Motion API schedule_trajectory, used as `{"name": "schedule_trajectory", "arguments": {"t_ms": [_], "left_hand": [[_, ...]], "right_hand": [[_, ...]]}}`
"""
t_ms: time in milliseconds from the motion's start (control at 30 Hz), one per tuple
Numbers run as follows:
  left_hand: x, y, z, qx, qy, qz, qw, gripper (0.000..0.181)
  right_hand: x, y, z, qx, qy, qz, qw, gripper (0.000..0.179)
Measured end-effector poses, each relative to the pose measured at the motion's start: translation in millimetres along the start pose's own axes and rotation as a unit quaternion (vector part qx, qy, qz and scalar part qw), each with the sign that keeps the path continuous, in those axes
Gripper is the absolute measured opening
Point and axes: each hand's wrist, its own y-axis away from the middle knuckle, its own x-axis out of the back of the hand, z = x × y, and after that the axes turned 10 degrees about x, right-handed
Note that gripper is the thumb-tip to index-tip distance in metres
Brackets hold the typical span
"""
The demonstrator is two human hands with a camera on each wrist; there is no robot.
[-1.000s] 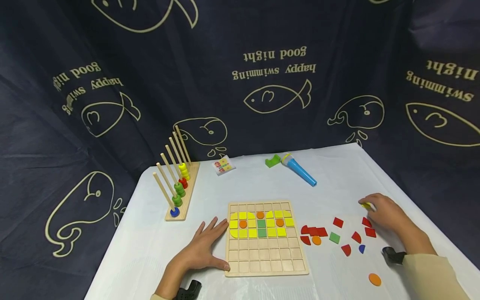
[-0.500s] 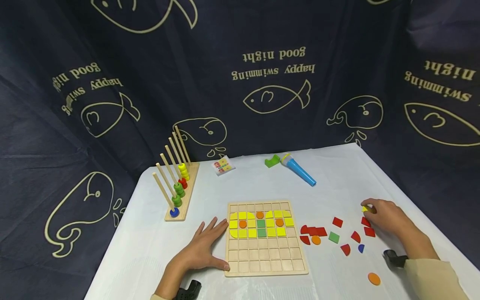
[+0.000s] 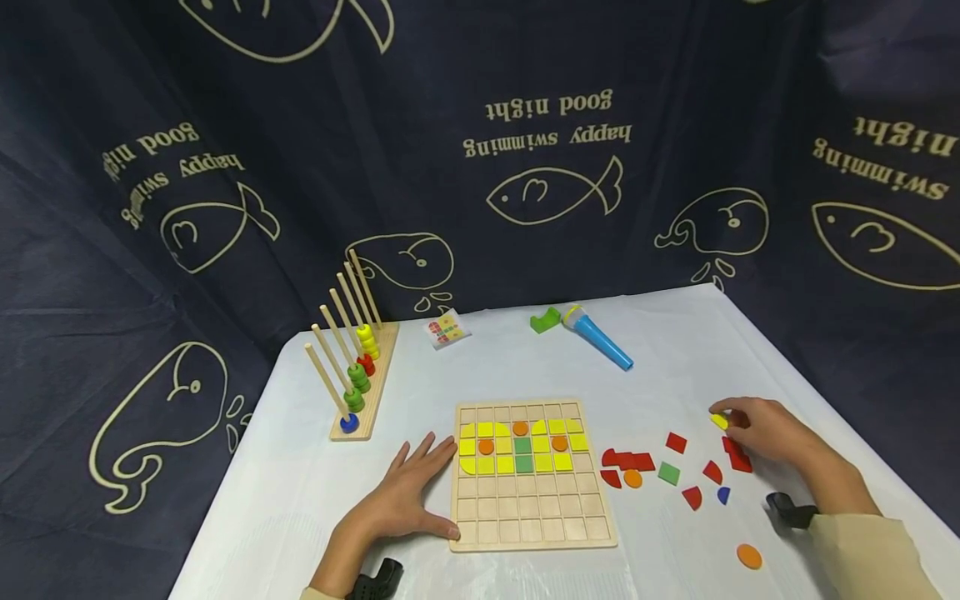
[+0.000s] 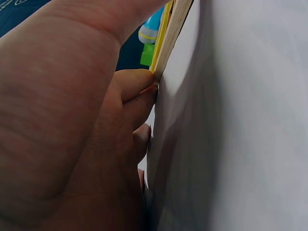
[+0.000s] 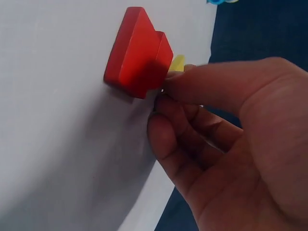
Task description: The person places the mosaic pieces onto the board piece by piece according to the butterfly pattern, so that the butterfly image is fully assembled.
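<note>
In the head view my right hand (image 3: pixel 776 433) pinches a small yellow piece (image 3: pixel 719 422) between thumb and fingers at the table's right side. Two red pieces (image 3: pixel 738 457) lie just beside that hand; the right wrist view has red pieces (image 5: pixel 137 55) close to the thumb. My left hand (image 3: pixel 401 498) rests spread on the table, its thumb and a fingertip touching the left side of the wooden grid board (image 3: pixel 532 534). Yellow tiles (image 3: pixel 486 467), orange discs (image 3: pixel 521 428) and green squares (image 3: pixel 522 454) fill several upper cells of the board.
Loose red pieces (image 3: pixel 641 462), a green square (image 3: pixel 669 473), a blue piece (image 3: pixel 723 496) and orange discs (image 3: pixel 749 557) lie right of the board. Behind stand a peg stand (image 3: pixel 382 354), a pattern card (image 3: pixel 447 330), a green block (image 3: pixel 545 320) and a toy microphone (image 3: pixel 603 339).
My right hand, holding the yellow piece, has shifted slightly towards the front and left. The two red pieces beside it now lie closer together. My left hand has stayed at the board.
</note>
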Motion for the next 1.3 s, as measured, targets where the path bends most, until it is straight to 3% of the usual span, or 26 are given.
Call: {"name": "schedule_trajectory", "arguments": {"t_ms": [167,400,733,900,1167,1300], "left_hand": [[0.0,-1.3,0.1,0.007,-0.005,-0.002,1.0000,0.127],[0.2,-0.8,0.6,0.010,-0.003,-0.006,0.9999,0.127],[1.3,-0.7,1.3,0.008,-0.002,-0.007,0.9999,0.127],[0.7,-1.1,0.9,0.009,-0.001,-0.006,0.9999,0.128],[-0.3,-1.2,-0.3,-0.002,0.001,0.002,1.0000,0.127],[-0.3,-1.2,-0.8,-0.002,-0.002,0.003,1.0000,0.127]], "right_hand": [[-1.5,-0.4,0.5,-0.003,0.008,0.015,0.9998,0.027],[-5.3,-1.8,-1.1,0.000,-0.004,0.014,0.9999,0.038],[-11.1,-1.8,-8.9,-0.006,0.000,0.053,0.9986,0.032],[-16.6,-5.4,-24.3,-0.004,-0.012,0.053,0.9985,0.032],[-32.7,-14.0,-61.3,0.000,-0.055,0.019,0.9983,0.029],[-41.3,-18.6,-84.5,0.031,-0.057,0.020,0.9977,0.027]]}}
